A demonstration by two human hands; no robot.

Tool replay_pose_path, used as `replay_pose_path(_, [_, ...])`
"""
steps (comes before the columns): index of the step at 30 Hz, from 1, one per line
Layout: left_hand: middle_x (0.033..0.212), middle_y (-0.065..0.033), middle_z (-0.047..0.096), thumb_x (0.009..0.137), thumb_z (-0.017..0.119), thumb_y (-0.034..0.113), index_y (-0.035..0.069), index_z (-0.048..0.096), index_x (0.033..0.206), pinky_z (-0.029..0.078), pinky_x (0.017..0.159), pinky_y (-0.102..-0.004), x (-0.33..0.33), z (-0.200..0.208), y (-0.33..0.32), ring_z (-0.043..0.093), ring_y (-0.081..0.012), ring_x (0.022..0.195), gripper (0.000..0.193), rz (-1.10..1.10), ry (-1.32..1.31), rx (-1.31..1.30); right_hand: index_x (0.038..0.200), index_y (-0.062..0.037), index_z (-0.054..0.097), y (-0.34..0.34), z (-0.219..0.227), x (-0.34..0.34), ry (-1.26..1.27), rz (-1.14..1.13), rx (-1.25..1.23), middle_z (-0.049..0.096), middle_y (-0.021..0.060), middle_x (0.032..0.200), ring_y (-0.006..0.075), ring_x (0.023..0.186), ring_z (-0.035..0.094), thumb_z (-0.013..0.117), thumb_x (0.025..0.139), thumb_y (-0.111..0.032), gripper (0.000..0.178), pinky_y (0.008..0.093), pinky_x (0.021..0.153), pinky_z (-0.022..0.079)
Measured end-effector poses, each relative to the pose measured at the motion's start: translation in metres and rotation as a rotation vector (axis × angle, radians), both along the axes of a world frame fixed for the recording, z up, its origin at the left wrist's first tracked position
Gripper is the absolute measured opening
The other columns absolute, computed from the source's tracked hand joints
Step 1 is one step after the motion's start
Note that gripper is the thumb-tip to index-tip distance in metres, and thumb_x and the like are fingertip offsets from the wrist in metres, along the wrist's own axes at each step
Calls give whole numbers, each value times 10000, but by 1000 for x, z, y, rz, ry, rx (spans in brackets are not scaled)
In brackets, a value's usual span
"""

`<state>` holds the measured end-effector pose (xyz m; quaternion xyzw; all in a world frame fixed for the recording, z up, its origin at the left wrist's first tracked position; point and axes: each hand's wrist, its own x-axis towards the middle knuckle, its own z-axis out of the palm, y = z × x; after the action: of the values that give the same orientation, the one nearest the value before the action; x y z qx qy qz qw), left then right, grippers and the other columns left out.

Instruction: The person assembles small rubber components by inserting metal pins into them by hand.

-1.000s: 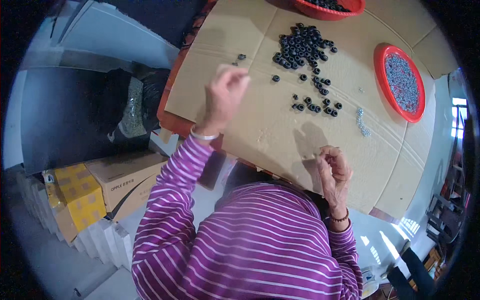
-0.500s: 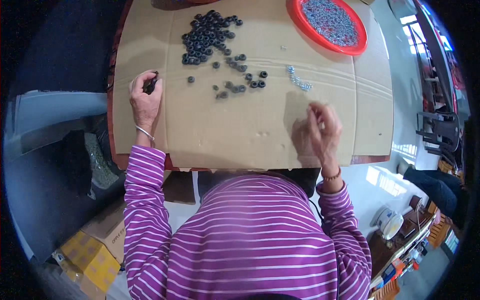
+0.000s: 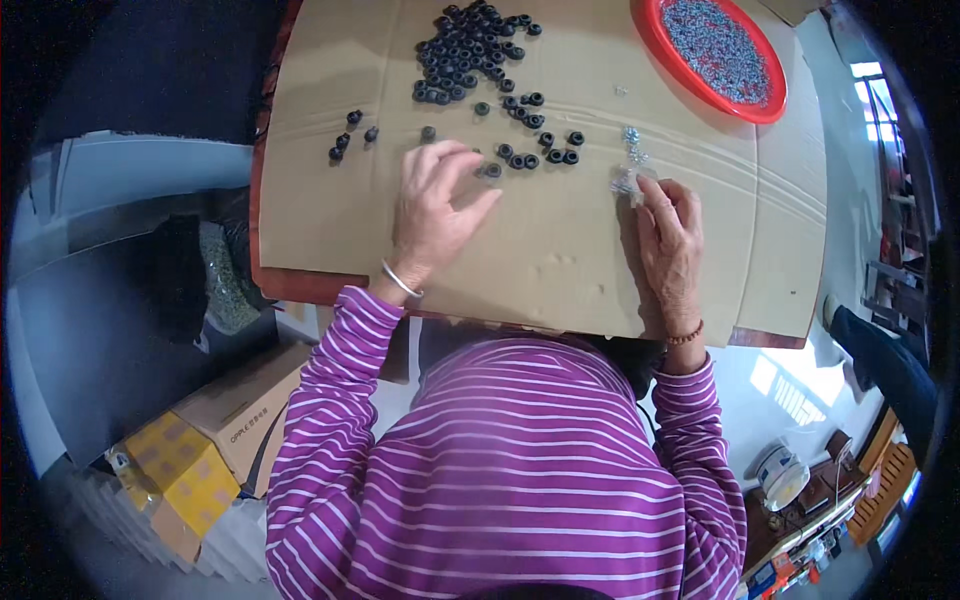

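Note:
My left hand [image 3: 438, 208] hovers over the cardboard with its fingers apart, slightly blurred. Close to its fingertips lie loose black ring-shaped parts [image 3: 517, 161], each with a hole in the middle. Behind them is a heap of the same black parts [image 3: 462, 55]. To the left sits a small group of black parts [image 3: 337, 155]. My right hand [image 3: 672, 235] has its fingers curled together, their tips at a little line of small shiny metal pieces [image 3: 637, 156]. Whether a piece is pinched between them is hidden.
A red round tray [image 3: 655, 45] full of small grey metal pieces stands at the far right. The cardboard sheet [image 3: 540, 285] covers the table. Cartons [image 3: 240, 415] stand on the floor at lower left. At the right, a person's leg [image 3: 880, 350] shows beyond the table.
My left hand has released dark parts at the left, where they now lie, and moved right toward the loose black parts. My right hand has reached forward to the metal pieces. The view has shifted.

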<state>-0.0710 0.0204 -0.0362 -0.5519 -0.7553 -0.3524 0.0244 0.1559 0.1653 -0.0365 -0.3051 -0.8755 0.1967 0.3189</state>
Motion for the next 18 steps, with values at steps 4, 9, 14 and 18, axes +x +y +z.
replay_pose_path(4, [945, -70, 524, 655, 725, 127, 77, 602, 863, 430, 770, -358, 7, -4, 6, 484, -260, 906, 247, 12, -81, -33, 1038, -58, 611, -8, 1, 9, 65, -124, -127, 547, 107, 943, 201, 775, 572, 590, 779, 17, 270, 283, 662, 473])
replay_pose_path(9, [880, -68, 530, 655, 707, 61, 68, 601, 835, 457, 679, -343, 10, -4, 5, 507, -249, 830, 210, 12, -83, 40, 1007, -37, 610, -12, -6, 19, 62, -139, -76, 556, 106, 938, 174, 758, 569, 594, 779, 19, 235, 261, 647, 467])
replay_pose_path(14, [907, -42, 561, 701, 683, 7, 48, 578, 874, 468, 686, -256, 21, -7, -5, 549, -137, 796, 206, 13, -494, 127, 976, -25, 608, -23, -3, 9, 60, -99, -94, 555, 105, 912, 186, 741, 560, 587, 770, 28, 214, 272, 629, 462])
replay_pose_path(18, [908, -11, 592, 767, 640, -18, 30, 555, 912, 460, 716, -197, 31, -4, -5, 554, -56, 798, 175, -22, -1052, 261, 953, -20, 603, -36, 3, 3, -11, 6, -8, 535, 111, 867, 240, 752, 538, 607, 742, 23, 215, 324, 651, 457])
